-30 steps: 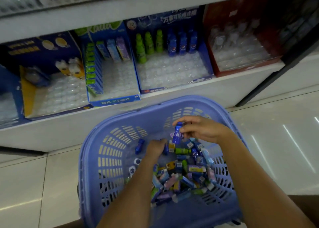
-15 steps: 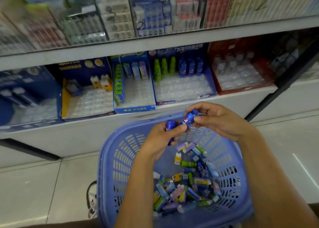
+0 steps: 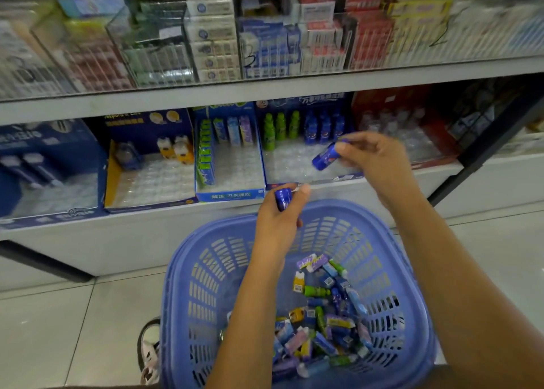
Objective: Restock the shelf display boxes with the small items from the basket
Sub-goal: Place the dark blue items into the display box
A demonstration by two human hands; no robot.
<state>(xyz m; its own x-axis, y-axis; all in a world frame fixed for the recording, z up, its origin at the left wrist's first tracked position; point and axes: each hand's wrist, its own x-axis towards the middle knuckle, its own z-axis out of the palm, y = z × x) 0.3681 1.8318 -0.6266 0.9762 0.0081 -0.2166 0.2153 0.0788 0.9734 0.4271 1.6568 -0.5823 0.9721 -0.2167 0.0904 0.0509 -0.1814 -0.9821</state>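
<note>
right hand (image 3: 374, 159): fingertips pinching a blue mini bottle (image 3: 323, 160) by one end; it hangs tilted over the front of the blue display box (image 3: 288, 164)
left hand (image 3: 279, 217): fingers curled round a second blue bottle (image 3: 283, 200); just above the basket (image 3: 206, 270) far rim, below the shelf edge
target: bare tray slots in front of the standing blue row (image 3: 323, 126); green row (image 3: 279, 126) sits beside it, so I keep right
how: turn the bottle upright before lowering; seat it straight down into one slot (slots look snug, I guess); let go only once it stands
risk: knocking the standing row over
basket load: many mixed small items left; task far from done, I judge
</note>
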